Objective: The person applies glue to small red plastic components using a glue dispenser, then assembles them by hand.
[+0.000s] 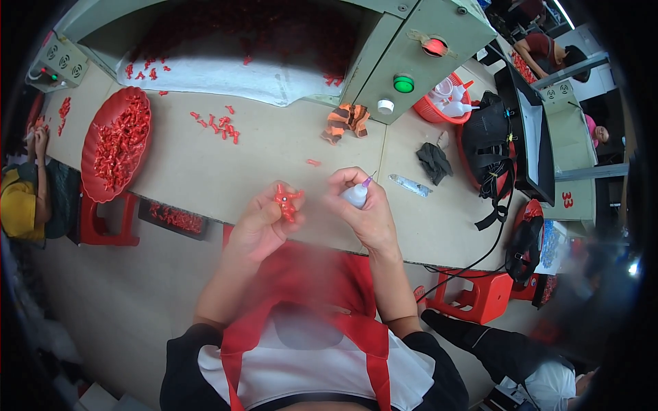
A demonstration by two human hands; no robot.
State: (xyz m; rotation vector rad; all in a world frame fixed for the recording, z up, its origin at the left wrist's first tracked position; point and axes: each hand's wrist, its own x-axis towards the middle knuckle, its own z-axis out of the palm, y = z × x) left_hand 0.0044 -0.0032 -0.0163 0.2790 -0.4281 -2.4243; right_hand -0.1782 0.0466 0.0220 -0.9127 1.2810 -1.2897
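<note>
Between the thumb and fingers of my left hand is a small red plastic figure with a whitish spot on it. My right hand grips a small translucent squeeze bottle; its purple collar and thin needle tip point up and to the right. The two hands are apart, above the near edge of the worktable. One loose red piece lies just beyond them. Farther left on the tabletop is a loose group of red pieces.
A red scalloped basin full of red pieces stands at the left. Behind the table is a green machine with lit buttons. Crumpled orange-striped cloth, a dark rag and a red basket of bottles lie rightward. Other people sit nearby.
</note>
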